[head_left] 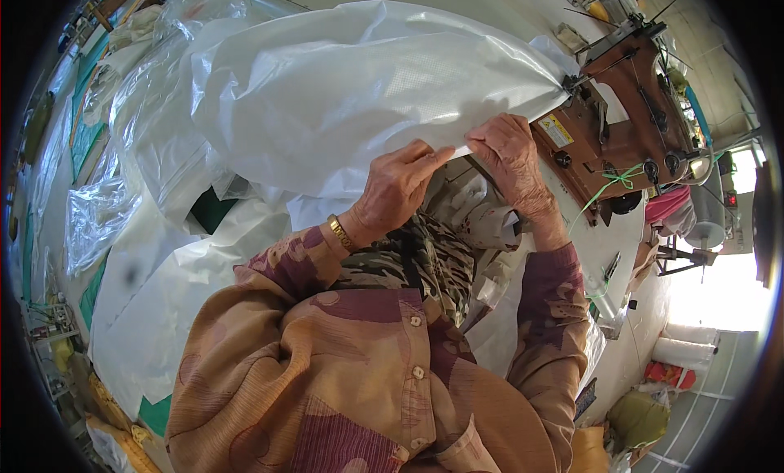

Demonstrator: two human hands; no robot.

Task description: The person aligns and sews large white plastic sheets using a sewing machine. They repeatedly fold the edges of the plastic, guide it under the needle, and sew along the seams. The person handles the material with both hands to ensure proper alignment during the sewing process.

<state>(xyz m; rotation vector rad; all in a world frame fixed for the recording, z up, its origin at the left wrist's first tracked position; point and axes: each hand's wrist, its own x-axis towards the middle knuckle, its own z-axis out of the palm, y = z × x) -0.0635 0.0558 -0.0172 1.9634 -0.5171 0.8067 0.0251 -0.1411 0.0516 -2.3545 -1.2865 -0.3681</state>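
Note:
A large white translucent plastic sheet (327,89) spreads across the work surface, and its right corner runs in at the needle end of a brown sewing machine (600,146). Along the sheet's near edge, my left hand (396,183) pinches the plastic between thumb and fingers. My right hand (510,158) grips the same edge a little to the right, close to the machine, with its fingers curled over the plastic. A short stretch of folded edge shows between the two hands. What lies under the fingers is hidden.
More crumpled clear plastic (171,89) is heaped at the left. Green thread (616,179) hangs by the machine, and small snips (611,269) lie on the table at right. White rolls (686,350) and an olive sack (639,420) sit on the floor at lower right.

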